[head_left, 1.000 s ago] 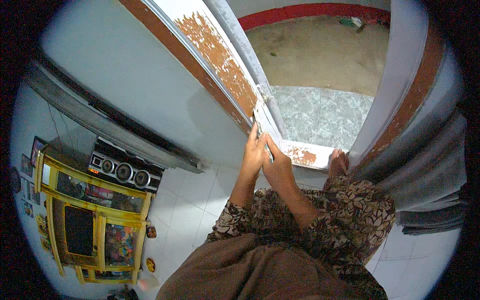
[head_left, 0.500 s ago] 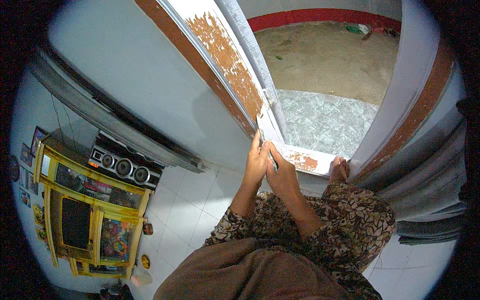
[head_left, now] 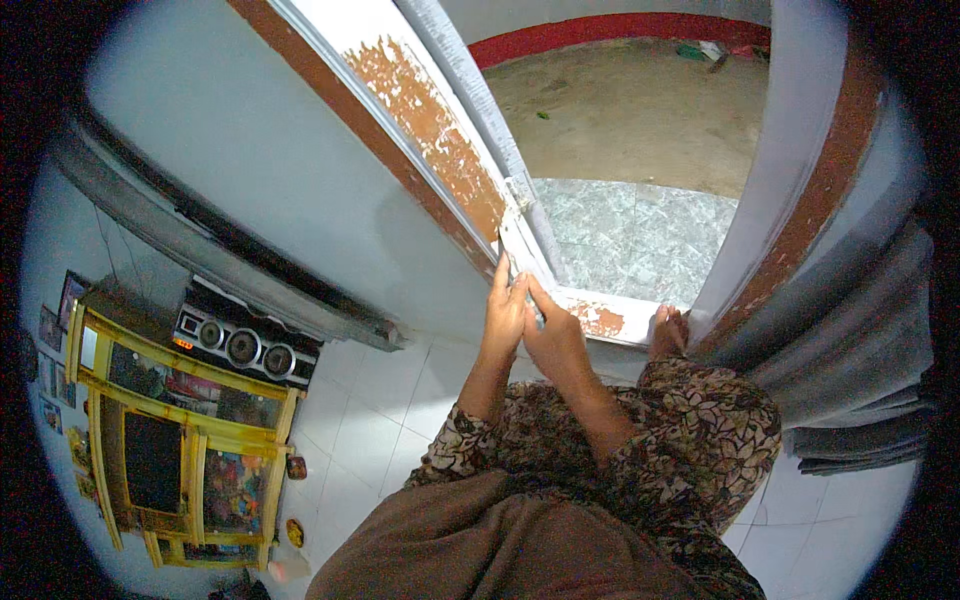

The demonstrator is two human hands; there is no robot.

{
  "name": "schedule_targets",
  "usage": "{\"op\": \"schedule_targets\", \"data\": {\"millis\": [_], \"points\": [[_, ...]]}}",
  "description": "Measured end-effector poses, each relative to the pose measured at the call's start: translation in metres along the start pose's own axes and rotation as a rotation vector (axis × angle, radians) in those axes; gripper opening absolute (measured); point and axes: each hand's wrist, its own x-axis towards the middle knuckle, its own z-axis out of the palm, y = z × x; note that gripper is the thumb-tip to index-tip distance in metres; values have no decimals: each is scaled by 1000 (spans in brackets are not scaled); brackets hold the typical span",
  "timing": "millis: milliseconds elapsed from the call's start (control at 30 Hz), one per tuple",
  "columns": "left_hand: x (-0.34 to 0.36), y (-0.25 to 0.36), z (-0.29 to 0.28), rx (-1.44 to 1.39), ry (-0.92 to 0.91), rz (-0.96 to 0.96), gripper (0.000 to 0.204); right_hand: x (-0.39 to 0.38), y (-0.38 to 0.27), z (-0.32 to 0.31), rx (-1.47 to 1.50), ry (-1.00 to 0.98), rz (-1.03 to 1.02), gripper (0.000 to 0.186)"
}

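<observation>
Both hands are together at the low part of a door frame (head_left: pixel 435 135), where white paint is flaked away to brown. My left hand (head_left: pixel 503 315) is closed, its index finger stretched up along a thin, dark-edged scraper (head_left: pixel 503 248). The scraper's tip touches the frame at the lower end of the bare brown patch. Pressed against the left hand, my right hand (head_left: pixel 556 340) is closed around the scraper's lower end, where a bit of bluish handle shows. The fingers hide most of the tool, so its full shape cannot be told.
The door sill (head_left: pixel 605 317) is also flaked, and my bare foot (head_left: pixel 668 330) rests at its right end. Outside lie grey tiles (head_left: pixel 630 235) and bare ground. A grey curtain (head_left: pixel 850 370) hangs at right. A yellow cabinet (head_left: pixel 190 425) with a speaker (head_left: pixel 243 346) stands at left.
The view has shifted slightly, so the frame and doorway sit further left. Both hands keep their grip on the scraper, its tip still at the frame.
</observation>
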Motion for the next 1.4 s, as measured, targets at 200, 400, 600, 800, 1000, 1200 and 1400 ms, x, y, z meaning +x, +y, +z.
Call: {"op": "schedule_targets", "data": {"millis": [200, 400, 600, 800, 1000, 1200, 1400], "points": [[2, -5, -4, 0, 13, -121, 51, 3, 3, 7, -50, 92, -126, 44], [7, -18, -1, -64, 7, -45, 52, 3, 1, -4, -9, 6, -22, 44], [13, -14, 0, -96, -55, -11, 52, 10, -1, -5, -6, 52, -50, 43], [6, -9, -2, -61, 13, -105, 53, 6, 1, -3, -40, 44, -64, 44], [20, -3, 6, -15, -20, -72, 54, 19, -4, -8, -14, 35, 41, 44], [9, -9, 2, -149, 1, -76, 54, 8, -2, -7, -7, 38, -61, 42], [21, -8, 8, -66, -11, -62, 56, 22, 6, -8, 36, 107, -99, 43]]}}
